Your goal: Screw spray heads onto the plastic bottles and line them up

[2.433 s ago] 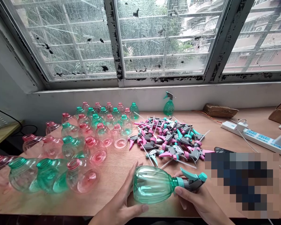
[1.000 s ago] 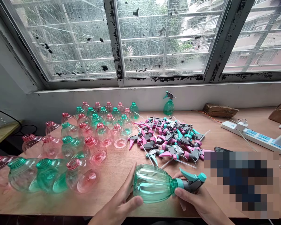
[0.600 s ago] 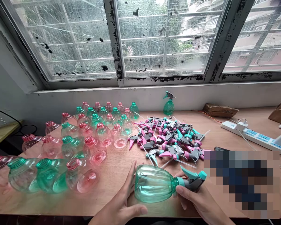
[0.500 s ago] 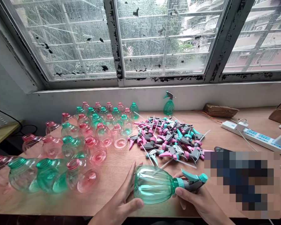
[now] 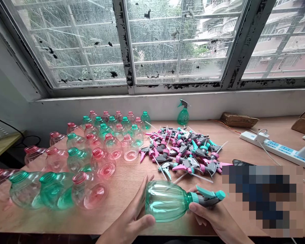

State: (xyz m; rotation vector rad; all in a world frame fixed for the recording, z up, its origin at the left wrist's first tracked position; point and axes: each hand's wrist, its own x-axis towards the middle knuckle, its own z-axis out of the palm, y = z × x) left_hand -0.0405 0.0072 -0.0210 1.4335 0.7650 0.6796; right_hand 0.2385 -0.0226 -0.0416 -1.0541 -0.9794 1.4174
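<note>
A clear green spray bottle (image 5: 166,200) lies sideways between my two hands above the front of the table. My left hand (image 5: 134,211) cups its base, with thumb in front and the other fingers partly hidden behind. At the neck, my right hand (image 5: 213,217) grips the bottle by its turquoise collar, thumb on the near side. The grey and turquoise trigger head (image 5: 209,196) sits on the neck and points right. Just beyond the bottle is a heap of pink, grey and turquoise trigger heads (image 5: 183,149) with white tubes.
Rows of open pink and green bottles (image 5: 99,161) fill the left of the wooden table (image 5: 124,220). One green spray bottle with a head (image 5: 183,115) stands by the wall. A power strip (image 5: 274,147), a brown package (image 5: 239,119) and a phone (image 5: 242,163) lie right; a blurred patch hides part.
Almost nothing differs. The held bottle and its trigger head have dropped very slightly, and the fingers of my right hand under the neck have shifted a little.
</note>
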